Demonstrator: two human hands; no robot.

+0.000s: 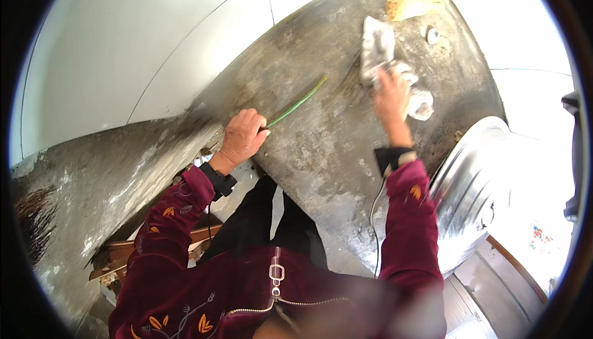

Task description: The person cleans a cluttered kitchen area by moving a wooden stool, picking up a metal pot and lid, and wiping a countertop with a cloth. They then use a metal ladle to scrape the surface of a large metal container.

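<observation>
My left hand (243,136) is closed around one end of a thin green stalk, perhaps a scallion leaf (299,102). The stalk points up and right over a worn concrete counter (315,153). My right hand (393,95) is pressed onto a grey-white cloth (377,44), gripping its bunched part, and is blurred. One flap of the cloth spreads beyond the fingers. A crumpled white piece (421,106) lies against the right side of this hand; I cannot tell if it belongs to the cloth.
A yellowish, log-shaped piece (414,7) and a small round white object (433,36) lie at the counter's far end. A large ridged metal lid (472,190) leans at the right. White wall panels (139,51) border the counter. A cable (374,218) hangs from my right wrist.
</observation>
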